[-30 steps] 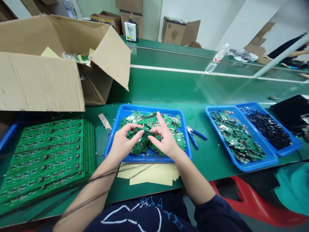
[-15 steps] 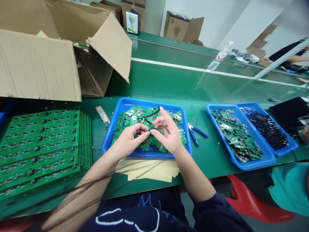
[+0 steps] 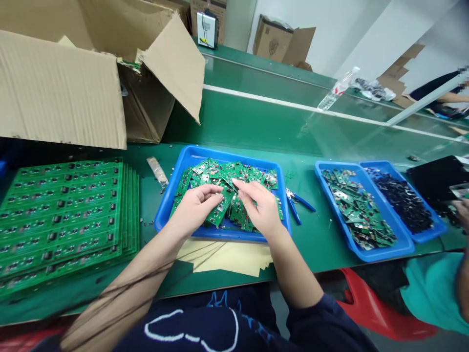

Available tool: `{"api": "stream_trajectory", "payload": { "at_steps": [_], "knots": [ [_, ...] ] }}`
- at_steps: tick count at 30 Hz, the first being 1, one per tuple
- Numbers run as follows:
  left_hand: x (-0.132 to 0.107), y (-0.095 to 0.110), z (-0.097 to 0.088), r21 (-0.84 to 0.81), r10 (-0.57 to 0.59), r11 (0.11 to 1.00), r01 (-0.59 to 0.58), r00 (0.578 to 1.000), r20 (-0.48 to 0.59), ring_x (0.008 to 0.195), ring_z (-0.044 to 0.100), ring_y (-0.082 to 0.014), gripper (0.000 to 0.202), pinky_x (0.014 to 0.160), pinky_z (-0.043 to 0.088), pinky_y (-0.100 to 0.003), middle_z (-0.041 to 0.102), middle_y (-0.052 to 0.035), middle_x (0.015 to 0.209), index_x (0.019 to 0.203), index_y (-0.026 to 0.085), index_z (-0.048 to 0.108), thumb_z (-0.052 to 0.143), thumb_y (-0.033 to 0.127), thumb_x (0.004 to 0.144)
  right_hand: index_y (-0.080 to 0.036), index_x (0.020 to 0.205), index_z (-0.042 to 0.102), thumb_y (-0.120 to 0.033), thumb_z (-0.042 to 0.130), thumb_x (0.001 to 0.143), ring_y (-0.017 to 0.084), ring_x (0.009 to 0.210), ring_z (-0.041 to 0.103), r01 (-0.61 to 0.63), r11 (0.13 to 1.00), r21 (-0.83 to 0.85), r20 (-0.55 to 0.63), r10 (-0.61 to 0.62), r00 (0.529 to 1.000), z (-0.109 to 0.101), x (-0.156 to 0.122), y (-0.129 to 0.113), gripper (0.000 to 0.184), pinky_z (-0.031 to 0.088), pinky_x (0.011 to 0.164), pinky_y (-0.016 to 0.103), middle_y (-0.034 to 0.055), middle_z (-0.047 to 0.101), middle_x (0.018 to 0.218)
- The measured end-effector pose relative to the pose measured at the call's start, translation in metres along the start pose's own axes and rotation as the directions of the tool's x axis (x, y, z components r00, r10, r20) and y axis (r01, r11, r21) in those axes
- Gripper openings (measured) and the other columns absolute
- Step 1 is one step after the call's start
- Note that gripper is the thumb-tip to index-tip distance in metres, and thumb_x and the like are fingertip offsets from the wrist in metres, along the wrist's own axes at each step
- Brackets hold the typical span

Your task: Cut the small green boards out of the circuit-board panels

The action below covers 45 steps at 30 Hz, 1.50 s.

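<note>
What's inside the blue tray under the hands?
The blue tray holds a heap of overlapping green circuit boards. The left hand and right hand cover part of it; whatever lies beneath the top boards is hidden.

Front of tray: a gap between the forearms led over yellow sheets to the blue tray; left hand and right hand obstructed its middle.
Left side: a packet partly filled the lane beside the board stack.
Right side: pliers lay just beside the rim; beyond, bare bench reached the neighbouring tray.
Rear left: a carton flap jutted outward.
</note>
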State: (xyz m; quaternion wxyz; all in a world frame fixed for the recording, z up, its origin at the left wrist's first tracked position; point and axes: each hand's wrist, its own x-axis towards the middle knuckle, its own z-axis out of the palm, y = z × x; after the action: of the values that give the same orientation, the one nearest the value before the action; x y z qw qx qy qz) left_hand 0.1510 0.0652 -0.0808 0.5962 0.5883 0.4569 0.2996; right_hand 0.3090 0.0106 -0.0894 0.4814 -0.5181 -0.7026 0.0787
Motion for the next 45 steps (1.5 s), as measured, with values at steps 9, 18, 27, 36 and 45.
{"api": "stream_trajectory", "payload": {
  "at_steps": [9,18,27,36,45],
  "knots": [
    [0.0019,-0.0067,0.0013,-0.031,0.033,0.999,-0.033,0.999,-0.004,0.064,0.053,-0.0134,0.025,0.059,0.042,-0.025,0.061,-0.0001,0.068,0.078,0.016,0.064,0.064,0.038,0.064,-0.025,0.143,0.014,-0.019,0.035,0.091,0.016,0.070,0.053,0.063,0.998,-0.011,0.152,-0.061,0.987,0.0033,-0.0034,-0.0017,0.056,0.050,0.071,0.033,0.0027,0.061,0.079],
    [-0.0005,-0.0038,0.0007,0.178,0.047,0.983,-0.045,0.999,-0.005,0.052,0.049,-0.0124,0.026,0.047,0.036,-0.024,0.059,-0.0001,0.060,0.078,0.015,0.066,0.060,0.037,0.066,-0.024,0.141,0.021,-0.014,0.037,0.088,0.017,0.070,0.054,0.099,0.993,-0.065,0.200,-0.085,0.976,-0.0022,-0.0034,-0.0035,0.056,0.051,0.069,0.034,0.0054,0.063,0.095],
    [-0.0025,-0.0027,0.0022,0.249,0.042,0.967,-0.051,0.998,0.042,0.063,0.055,-0.0158,0.036,0.057,0.043,-0.027,0.065,-0.0037,0.069,0.087,0.012,0.067,0.056,0.040,0.068,-0.020,0.140,0.025,-0.011,0.038,0.086,0.016,0.067,0.051,0.123,0.983,-0.139,0.197,-0.094,0.976,-0.0020,-0.0037,-0.0021,0.056,0.051,0.067,0.032,0.0037,0.063,0.081],
    [-0.0014,-0.0051,0.0016,0.254,0.041,0.965,-0.060,0.996,0.079,0.055,0.050,-0.0124,0.032,0.050,0.038,-0.024,0.061,-0.0012,0.064,0.082,0.014,0.067,0.055,0.041,0.070,-0.019,0.137,0.030,-0.013,0.036,0.086,0.016,0.066,0.052,0.105,0.986,-0.133,0.215,-0.075,0.974,-0.0024,-0.0033,-0.0052,0.051,0.051,0.067,0.032,0.0028,0.060,0.073],
    [-0.0025,-0.0038,0.0013,0.248,0.044,0.967,-0.061,0.996,0.075,0.057,0.050,-0.0135,0.033,0.051,0.038,-0.024,0.061,-0.0018,0.064,0.084,0.013,0.066,0.055,0.041,0.069,-0.018,0.137,0.030,-0.014,0.036,0.086,0.016,0.066,0.051,0.091,0.985,-0.148,0.214,-0.058,0.975,-0.0016,-0.0041,-0.0026,0.051,0.050,0.067,0.032,0.0024,0.059,0.072]
  ]
}}
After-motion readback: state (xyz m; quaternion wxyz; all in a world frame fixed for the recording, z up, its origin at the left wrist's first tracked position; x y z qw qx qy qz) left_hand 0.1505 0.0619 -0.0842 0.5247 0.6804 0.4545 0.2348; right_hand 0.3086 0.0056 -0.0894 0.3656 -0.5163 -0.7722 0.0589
